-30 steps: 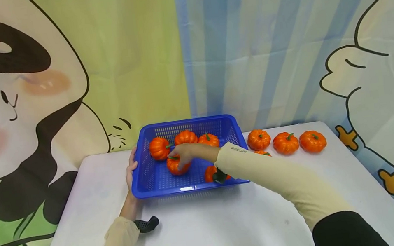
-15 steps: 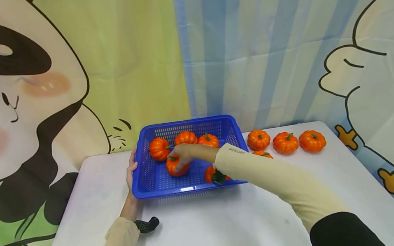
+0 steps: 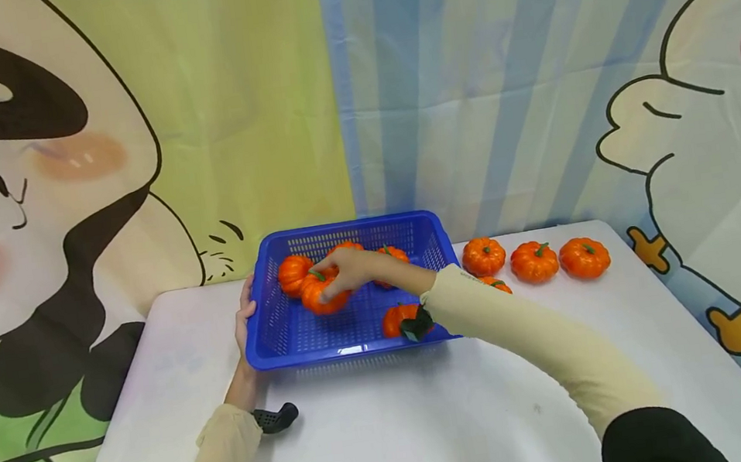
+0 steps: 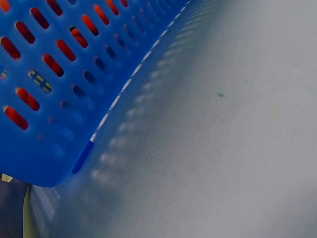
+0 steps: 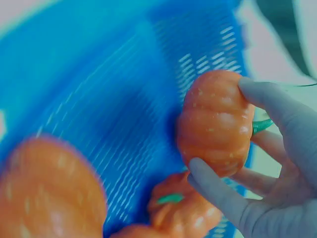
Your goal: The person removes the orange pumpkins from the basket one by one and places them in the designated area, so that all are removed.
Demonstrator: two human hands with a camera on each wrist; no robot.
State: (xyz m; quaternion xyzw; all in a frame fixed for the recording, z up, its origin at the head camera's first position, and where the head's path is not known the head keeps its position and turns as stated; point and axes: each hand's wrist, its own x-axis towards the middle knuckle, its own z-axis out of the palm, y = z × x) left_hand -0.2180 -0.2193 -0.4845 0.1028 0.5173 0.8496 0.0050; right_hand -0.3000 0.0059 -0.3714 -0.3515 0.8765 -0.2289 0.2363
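While the left hand [image 3: 244, 318] is set against the outer left side of the blue basket [image 3: 349, 335], the right hand [image 3: 350, 271] reaches in from the right and pinches the held pumpkin [image 3: 325, 295], fingertips [image 5: 199, 167] on opposite ends of its wider span. Key relation: held pumpkin lies left of the right palm and a touch nearer the wearer in the head view; in the right wrist view its green stem [image 5: 262, 126] points back at that palm, so I'd judge the long axis runs across the grip, not along the arm. It sits over the basket's left half, right beside the left pumpkin [image 3: 292, 275]; touching or not, can't tell, and whether it clears the basket floor is unclear too. Right hand is nearer, left has the basket wall between, so any shift probably hangs on the right wrist. Left fingers curled or flat: cannot tell. Four loose pumpkins [image 3: 534, 262] on the white table [image 3: 397, 430], right of the basket, well apart from the grip
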